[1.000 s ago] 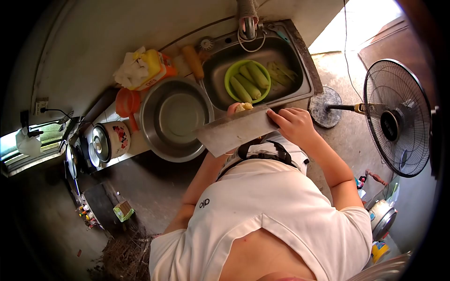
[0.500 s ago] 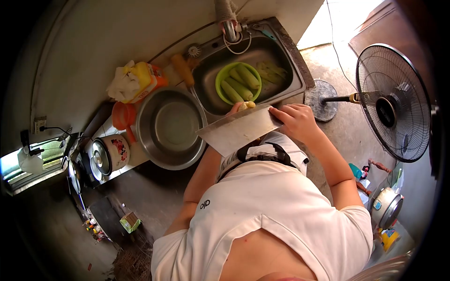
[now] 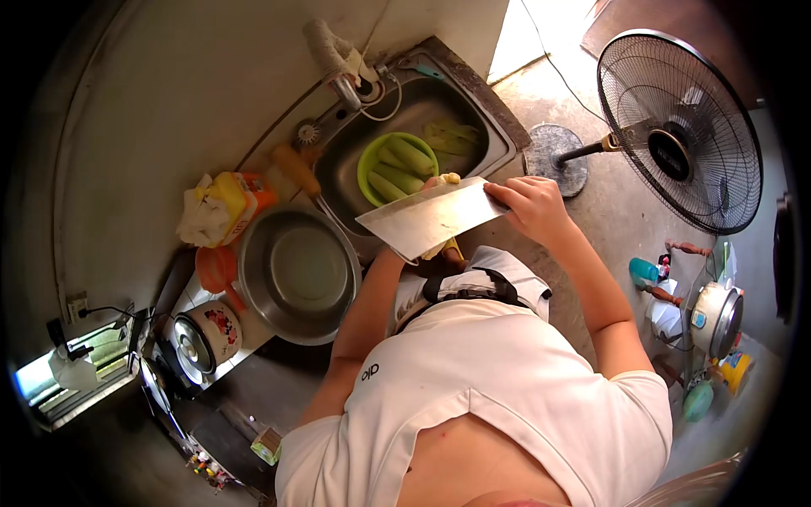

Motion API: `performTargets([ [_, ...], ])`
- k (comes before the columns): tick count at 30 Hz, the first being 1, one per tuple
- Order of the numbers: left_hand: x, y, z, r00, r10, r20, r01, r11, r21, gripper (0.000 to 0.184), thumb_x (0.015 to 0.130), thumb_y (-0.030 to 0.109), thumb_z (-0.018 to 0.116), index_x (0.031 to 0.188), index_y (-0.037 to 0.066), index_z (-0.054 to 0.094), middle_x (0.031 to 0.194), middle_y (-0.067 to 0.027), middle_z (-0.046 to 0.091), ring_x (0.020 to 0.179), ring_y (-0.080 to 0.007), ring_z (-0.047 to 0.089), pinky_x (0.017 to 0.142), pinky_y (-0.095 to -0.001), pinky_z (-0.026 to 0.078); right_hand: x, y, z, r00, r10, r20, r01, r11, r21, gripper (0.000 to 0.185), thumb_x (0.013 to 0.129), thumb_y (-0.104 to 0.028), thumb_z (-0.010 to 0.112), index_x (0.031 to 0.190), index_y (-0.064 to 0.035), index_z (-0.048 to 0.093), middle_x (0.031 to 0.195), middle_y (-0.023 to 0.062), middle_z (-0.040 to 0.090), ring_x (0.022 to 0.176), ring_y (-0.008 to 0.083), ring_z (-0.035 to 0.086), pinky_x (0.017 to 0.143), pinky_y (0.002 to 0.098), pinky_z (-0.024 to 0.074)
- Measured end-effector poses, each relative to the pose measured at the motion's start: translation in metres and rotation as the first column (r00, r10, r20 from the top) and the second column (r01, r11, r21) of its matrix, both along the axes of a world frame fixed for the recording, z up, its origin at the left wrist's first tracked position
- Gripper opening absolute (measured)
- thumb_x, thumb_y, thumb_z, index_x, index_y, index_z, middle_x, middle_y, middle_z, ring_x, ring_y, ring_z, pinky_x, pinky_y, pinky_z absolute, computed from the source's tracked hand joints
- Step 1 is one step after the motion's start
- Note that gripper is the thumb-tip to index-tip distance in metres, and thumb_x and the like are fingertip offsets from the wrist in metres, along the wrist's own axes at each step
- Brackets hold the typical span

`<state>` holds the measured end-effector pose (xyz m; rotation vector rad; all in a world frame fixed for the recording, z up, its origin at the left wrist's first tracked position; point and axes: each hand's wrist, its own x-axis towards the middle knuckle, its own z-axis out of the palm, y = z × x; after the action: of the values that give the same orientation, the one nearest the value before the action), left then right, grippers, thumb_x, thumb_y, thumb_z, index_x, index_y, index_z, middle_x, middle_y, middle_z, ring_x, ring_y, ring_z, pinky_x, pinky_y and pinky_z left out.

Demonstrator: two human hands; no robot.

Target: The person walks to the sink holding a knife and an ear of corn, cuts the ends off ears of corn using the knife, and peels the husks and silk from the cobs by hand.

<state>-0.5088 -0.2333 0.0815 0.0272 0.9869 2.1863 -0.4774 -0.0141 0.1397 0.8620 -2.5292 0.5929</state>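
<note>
Cleaver (image 3: 427,218) nearer bowl (image 3: 362,171) (vegetables (image 3: 410,157) inside)

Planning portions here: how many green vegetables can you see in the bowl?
4 green vegetables, all in the lime-green bowl: one lower left, two central, one upper right. More may be hidden underneath.

Sink (image 3: 435,103): green bowl (image 3: 363,169), green scraps (image 3: 452,137). Counter (image 3: 253,331): metal basin (image 3: 253,283), orange dipper (image 3: 216,269), floral pot (image 3: 213,331). Floor (image 3: 528,91): fan base (image 3: 553,173).

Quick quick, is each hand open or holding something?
Left hand: mostly hidden behind the knife, beside something yellow; can't tell if it's open or closed.
Right hand: closed, holding the knife.
</note>
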Motion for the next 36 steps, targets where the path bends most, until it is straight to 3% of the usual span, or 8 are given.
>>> performTargets([
  [3, -0.009, 0.015, 0.000, 0.783, -0.092, -0.616, -0.189, 0.907, -0.376, 0.052, 0.079, 0.013, 0.070, 0.123, 0.009, 0.042, 0.095, -0.0046, 0.057, 0.071, -0.0114, 0.060, 0.059, -0.0204, 0.049, -0.002, 0.005, 0.002, 0.997, -0.068, 0.038, 0.067, 0.998, 0.018, 0.038, 0.066, -0.017, 0.069, 0.102, -0.0090, 0.060, 0.075, 0.0027, 0.058, 0.067, 0.0209, 0.063, 0.058, 0.0313, 0.0509],
  [6, -0.024, 0.029, 0.001, -0.028, -0.275, -0.961, -0.737, 0.656, -0.165, 0.046, 0.081, 0.012, 0.069, 0.120, 0.008, 0.045, 0.091, -0.0045, 0.057, 0.076, -0.0114, 0.060, 0.065, -0.0234, 0.050, -0.002, 0.008, -0.002, 0.989, -0.137, 0.063, 0.136, 0.990, 0.033, 0.038, 0.065, -0.016, 0.069, 0.102, -0.0092, 0.060, 0.074, 0.0030, 0.058, 0.068, 0.0213, 0.064, 0.059, 0.0319, 0.0509],
  [7, -0.021, 0.027, 0.001, -0.028, -0.275, -0.961, -0.731, 0.662, -0.168, 0.046, 0.081, 0.012, 0.069, 0.120, 0.008, 0.045, 0.091, -0.0045, 0.057, 0.076, -0.0114, 0.060, 0.065, -0.0234, 0.050, -0.003, 0.010, -0.006, 0.990, -0.137, 0.046, 0.136, 0.991, 0.017, 0.037, 0.066, -0.015, 0.069, 0.101, -0.0090, 0.060, 0.074, 0.0032, 0.058, 0.068, 0.0217, 0.064, 0.060, 0.0322, 0.0509],
  [9, -0.019, 0.021, -0.007, 0.894, -0.151, -0.422, -0.055, 0.897, -0.439, 0.043, 0.080, 0.017, 0.070, 0.116, 0.005, 0.048, 0.093, -0.0042, 0.058, 0.084, -0.0149, 0.060, 0.074, -0.0282, 0.049, -0.007, 0.016, -0.008, 0.990, -0.138, 0.030, 0.138, 0.990, 0.002, 0.037, 0.066, -0.015, 0.069, 0.101, -0.0088, 0.061, 0.075, 0.0034, 0.058, 0.068, 0.0220, 0.064, 0.060, 0.0325, 0.0510],
  [12, -0.033, 0.015, -0.024, 0.968, -0.157, -0.195, 0.117, 0.973, -0.201, 0.043, 0.080, 0.019, 0.071, 0.114, 0.005, 0.050, 0.094, -0.0045, 0.058, 0.090, -0.0170, 0.058, 0.080, -0.0303, 0.047, -0.013, 0.022, -0.007, 0.996, -0.082, 0.038, 0.083, 0.996, -0.041, 0.035, 0.066, -0.014, 0.069, 0.100, -0.0081, 0.061, 0.074, 0.0042, 0.059, 0.068, 0.0228, 0.063, 0.061, 0.0331, 0.0511],
  [19, -0.043, 0.039, -0.004, 0.138, -0.338, -0.931, -0.653, 0.675, -0.342, 0.045, 0.077, 0.013, 0.067, 0.116, 0.004, 0.048, 0.104, -0.0080, 0.058, 0.096, -0.0189, 0.058, 0.082, -0.0276, 0.047, -0.020, 0.018, -0.014, 0.984, -0.173, 0.048, 0.175, 0.984, -0.040, 0.032, 0.068, -0.013, 0.068, 0.099, -0.0078, 0.062, 0.073, 0.0054, 0.059, 0.066, 0.0236, 0.062, 0.060, 0.0340, 0.0505],
  [25, -0.047, 0.023, -0.013, 0.916, -0.206, -0.343, 0.070, 0.927, -0.368, 0.051, 0.076, 0.007, 0.071, 0.120, 0.006, 0.044, 0.103, -0.0061, 0.059, 0.094, -0.0148, 0.057, 0.082, -0.0282, 0.047, -0.029, 0.025, -0.017, 0.990, -0.135, 0.047, 0.139, 0.987, -0.079, 0.031, 0.069, -0.013, 0.068, 0.099, -0.0078, 0.062, 0.076, 0.0056, 0.061, 0.066, 0.0234, 0.062, 0.059, 0.0334, 0.0498],
  [36, -0.050, 0.052, -0.020, 0.279, -0.214, -0.936, -0.668, 0.657, -0.350, 0.039, 0.074, 0.019, 0.070, 0.108, 0.003, 0.058, 0.101, -0.0110, 0.062, 0.093, -0.0267, 0.060, 0.082, -0.0348, 0.046, -0.030, 0.020, -0.024, 0.976, -0.205, 0.079, 0.211, 0.974, -0.080, 0.037, 0.067, -0.013, 0.068, 0.103, -0.0072, 0.060, 0.076, 0.0070, 0.059, 0.066, 0.0256, 0.061, 0.059, 0.0348, 0.0485],
])
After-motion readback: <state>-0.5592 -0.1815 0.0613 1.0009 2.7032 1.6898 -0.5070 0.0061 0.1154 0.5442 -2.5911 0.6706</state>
